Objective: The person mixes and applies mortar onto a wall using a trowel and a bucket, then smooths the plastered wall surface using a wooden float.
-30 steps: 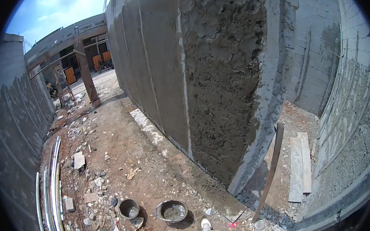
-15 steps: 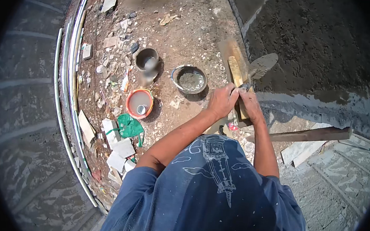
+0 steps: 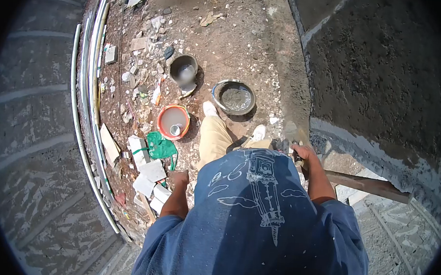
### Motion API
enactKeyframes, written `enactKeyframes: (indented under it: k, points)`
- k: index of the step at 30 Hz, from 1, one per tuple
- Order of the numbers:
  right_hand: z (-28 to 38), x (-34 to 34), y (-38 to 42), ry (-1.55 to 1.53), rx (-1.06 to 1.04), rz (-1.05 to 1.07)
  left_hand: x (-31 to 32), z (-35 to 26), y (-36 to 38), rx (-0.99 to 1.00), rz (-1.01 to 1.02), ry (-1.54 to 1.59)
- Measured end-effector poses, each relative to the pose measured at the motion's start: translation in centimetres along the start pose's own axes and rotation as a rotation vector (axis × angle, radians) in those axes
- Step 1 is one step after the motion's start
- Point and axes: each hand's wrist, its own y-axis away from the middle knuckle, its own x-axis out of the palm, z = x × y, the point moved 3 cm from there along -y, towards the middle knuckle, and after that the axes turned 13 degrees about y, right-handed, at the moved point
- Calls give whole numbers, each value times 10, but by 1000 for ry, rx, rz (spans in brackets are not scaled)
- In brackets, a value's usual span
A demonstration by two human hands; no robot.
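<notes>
My right hand (image 3: 303, 153) is closed beside the right edge of the blue shirt. A dark handle shows at its fingers, and the smeared grey blade of a trowel (image 3: 293, 133) extends ahead of it. My left hand (image 3: 179, 177) hangs low at the left, near the white tile pieces (image 3: 152, 170) and the green bag (image 3: 161, 146); its fingers are too small and blurred to read. Ahead of my feet stands a black basin (image 3: 234, 97) with wet grey mortar. An orange-rimmed bucket (image 3: 173, 122) holds cloudy water and a small metal cup (image 3: 175, 129).
Another dark bucket (image 3: 184, 69) stands farther forward. Long pipes (image 3: 88, 72) run along the left side, beside scattered rubble. A dark mortar-covered wall (image 3: 374, 61) rises at the right, and a wooden beam (image 3: 368, 184) juts out below it.
My hands have parted: the left has swung back and left, the right has drawn back toward my body. The long wooden tool between them has left clear view. My legs and shoes now show.
</notes>
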Motion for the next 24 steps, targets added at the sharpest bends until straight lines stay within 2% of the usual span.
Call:
enactKeyframes:
  k: [1, 2, 3, 4, 8, 10, 14, 16, 17, 19, 20, 21, 22, 23, 24]
  points:
    - [-15, 17, 1, -31, 109, 36, 12, 13, 18, -39, 98, 63]
    - [-33, 37, 0, -153, 87, 194, 18, 18, 39, -75, 161, 166]
    - [-56, 69, -13, -250, 149, 239, 12, 14, 48, -84, 190, 251]
    - [-101, 114, -61, -142, -19, 202, 2, 9, 44, -77, 194, 317]
    - [-39, 66, -38, -509, 230, 125, -61, -8, -26, -58, 180, 528]
    - [-7, 44, -36, -643, 266, 49, -110, -5, -75, -32, 146, 591]
    - [81, 11, -30, -830, 283, -63, -257, 25, -199, 93, 21, 756]
    - [122, -3, -29, -890, 279, -101, -363, 29, -263, 245, -82, 832]
    - [140, -10, -29, -919, 272, -118, -420, 2, -290, 419, -440, -8]
    - [160, -13, -40, -973, 259, -160, -514, -3, -361, 256, -657, 1055]
    - [167, -7, -45, -1006, 257, -184, -562, -22, -357, 316, -633, 1026]
    - [175, -1, -52, -1034, 257, -203, -630, -56, -319, 377, -609, 998]
    - [190, -2, -56, -1038, 260, -226, -661, -68, -362, 536, -699, 1105]
    - [199, -2, -66, -1008, 272, -254, -704, -115, -283, 599, -523, 1374]
    - [209, -11, -84, -939, 315, -293, -727, -122, -333, 732, -615, 1171]
